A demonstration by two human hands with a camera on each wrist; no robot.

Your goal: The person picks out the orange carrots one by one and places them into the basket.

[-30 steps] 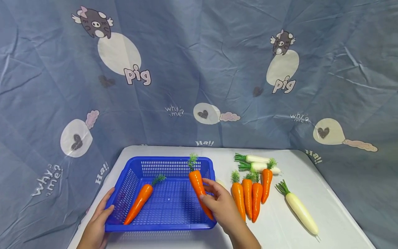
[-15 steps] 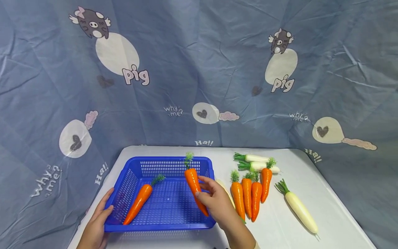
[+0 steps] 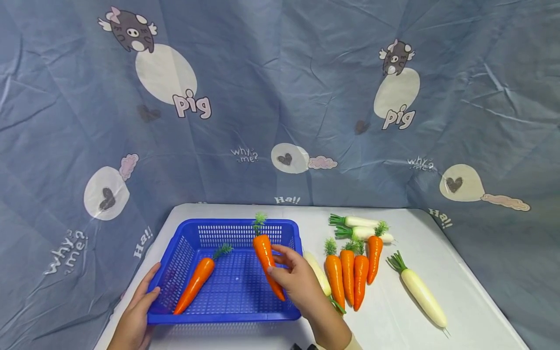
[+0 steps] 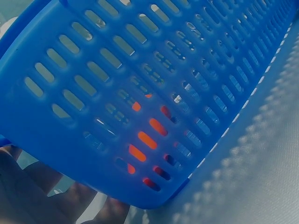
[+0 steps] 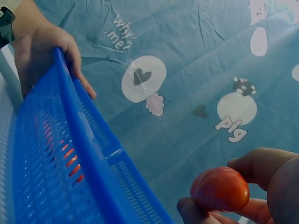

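My right hand (image 3: 297, 279) pinches an orange carrot (image 3: 265, 257) with a green leafy top, holding it slantwise over the right half of a blue plastic basket (image 3: 227, 318). In the right wrist view the blunt end of this held carrot (image 5: 222, 189) shows between thumb and fingers. Another carrot (image 3: 197, 284) lies inside the basket on its left; its orange shows through the slots in the left wrist view. At the basket's left side, my left hand (image 3: 136, 311) grips the rim, with its fingers partly hidden by the wall.
Right of the basket several carrots (image 3: 347, 277) lie side by side on the white table (image 3: 385, 321). A white radish (image 3: 318, 272) sits between them and the basket, partly behind my right hand. More white radishes (image 3: 360, 222) lie behind, and one radish (image 3: 424, 299) lies farther right.
My right hand has carried the carrot a little to the left over the basket, uncovering more of the radish beside it. The left hand and basket stay about where they were.
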